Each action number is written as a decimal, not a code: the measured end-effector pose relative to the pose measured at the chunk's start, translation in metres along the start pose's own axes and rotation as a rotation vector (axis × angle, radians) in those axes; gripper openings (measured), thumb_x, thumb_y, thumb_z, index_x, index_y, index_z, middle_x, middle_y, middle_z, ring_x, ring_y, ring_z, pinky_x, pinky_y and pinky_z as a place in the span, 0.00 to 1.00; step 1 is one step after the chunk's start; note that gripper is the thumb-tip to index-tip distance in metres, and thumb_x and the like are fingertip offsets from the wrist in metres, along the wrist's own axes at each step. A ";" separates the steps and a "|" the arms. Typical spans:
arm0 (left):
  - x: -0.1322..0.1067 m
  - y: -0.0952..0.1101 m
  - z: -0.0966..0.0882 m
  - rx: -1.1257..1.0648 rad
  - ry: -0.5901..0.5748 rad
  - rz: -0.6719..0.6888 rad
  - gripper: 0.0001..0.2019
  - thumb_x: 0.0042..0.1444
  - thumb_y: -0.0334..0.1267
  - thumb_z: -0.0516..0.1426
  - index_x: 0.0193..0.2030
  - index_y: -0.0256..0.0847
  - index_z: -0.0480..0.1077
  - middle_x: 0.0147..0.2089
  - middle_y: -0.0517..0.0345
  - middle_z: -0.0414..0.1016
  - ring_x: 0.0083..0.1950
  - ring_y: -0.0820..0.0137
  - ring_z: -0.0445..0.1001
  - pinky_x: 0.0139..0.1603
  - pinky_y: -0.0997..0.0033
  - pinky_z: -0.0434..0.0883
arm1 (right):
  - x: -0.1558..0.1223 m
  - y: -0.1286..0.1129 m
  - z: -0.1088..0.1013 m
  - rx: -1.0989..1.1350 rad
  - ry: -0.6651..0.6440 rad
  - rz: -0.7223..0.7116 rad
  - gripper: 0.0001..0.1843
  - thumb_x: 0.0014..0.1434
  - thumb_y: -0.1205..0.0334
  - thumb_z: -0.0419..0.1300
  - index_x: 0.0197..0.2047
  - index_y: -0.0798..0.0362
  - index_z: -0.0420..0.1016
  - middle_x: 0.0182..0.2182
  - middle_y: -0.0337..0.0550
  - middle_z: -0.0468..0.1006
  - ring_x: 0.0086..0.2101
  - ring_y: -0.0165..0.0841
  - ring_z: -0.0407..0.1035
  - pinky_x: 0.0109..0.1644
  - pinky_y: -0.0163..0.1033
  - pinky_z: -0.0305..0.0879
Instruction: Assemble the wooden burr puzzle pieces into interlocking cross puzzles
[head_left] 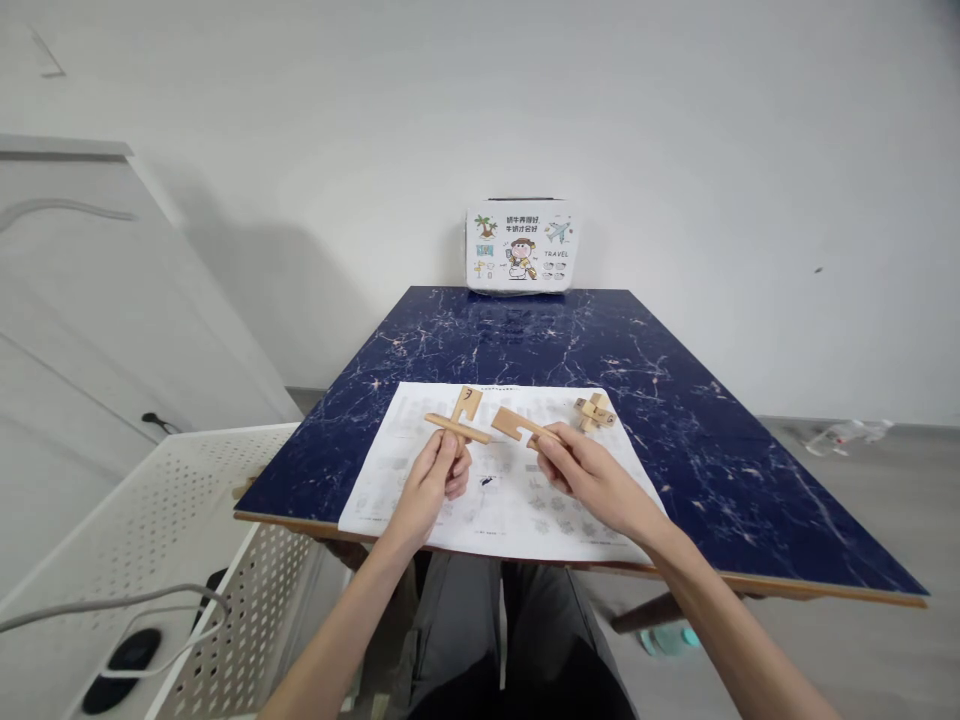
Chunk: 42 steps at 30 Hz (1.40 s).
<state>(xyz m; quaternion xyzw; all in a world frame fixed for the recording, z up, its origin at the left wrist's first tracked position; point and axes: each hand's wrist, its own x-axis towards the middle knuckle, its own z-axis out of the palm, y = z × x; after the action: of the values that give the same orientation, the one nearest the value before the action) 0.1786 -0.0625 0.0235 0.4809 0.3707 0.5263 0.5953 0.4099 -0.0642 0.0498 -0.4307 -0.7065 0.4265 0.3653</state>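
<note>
My left hand (442, 468) pinches two flat wooden puzzle pieces (466, 404) joined crosswise; the upright one carries a dark mark near its top. In my right hand (581, 462) is a single notched wooden puzzle piece (513, 422), its slotted end pointing left toward the joined pair. A small gap separates the two hands' pieces. Both hands hover over a printed instruction sheet (420, 500) covered with faint diagrams. Just beyond my right hand, a small cluster of interlocked wooden pieces (596, 411) rests on the sheet's right side.
The sheet lies on a dark blue marbled table (517, 340). At its far edge a white illustrated case (523, 247) stands against the wall. To the left is a white perforated basket (240, 600) with a cable (112, 603). A clear bottle (847, 436) lies on the floor at right.
</note>
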 end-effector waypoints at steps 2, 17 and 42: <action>0.000 0.003 -0.002 -0.067 -0.019 -0.042 0.21 0.66 0.54 0.59 0.33 0.42 0.56 0.27 0.70 0.51 0.22 0.81 0.47 0.23 0.78 0.49 | 0.000 -0.007 0.005 0.201 -0.048 -0.024 0.19 0.75 0.45 0.48 0.37 0.49 0.64 0.27 0.35 0.69 0.24 0.29 0.60 0.31 0.37 0.57; 0.000 0.005 -0.011 -0.253 -0.107 -0.138 0.20 0.65 0.46 0.61 0.31 0.42 0.55 0.25 0.71 0.45 0.22 0.80 0.41 0.22 0.79 0.47 | 0.021 0.001 0.047 0.480 -0.115 -0.111 0.19 0.71 0.41 0.55 0.43 0.50 0.69 0.30 0.37 0.75 0.23 0.27 0.59 0.29 0.37 0.54; -0.003 0.007 -0.014 -0.271 -0.101 -0.180 0.16 0.62 0.38 0.59 0.29 0.42 0.54 0.25 0.70 0.43 0.22 0.79 0.41 0.22 0.78 0.47 | 0.019 0.002 0.057 0.318 -0.031 -0.092 0.20 0.71 0.40 0.54 0.39 0.49 0.68 0.26 0.36 0.75 0.22 0.30 0.59 0.29 0.37 0.56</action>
<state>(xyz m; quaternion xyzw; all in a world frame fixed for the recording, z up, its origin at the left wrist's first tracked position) 0.1629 -0.0626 0.0261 0.3870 0.3074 0.4913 0.7172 0.3528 -0.0624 0.0300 -0.3280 -0.6546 0.5223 0.4372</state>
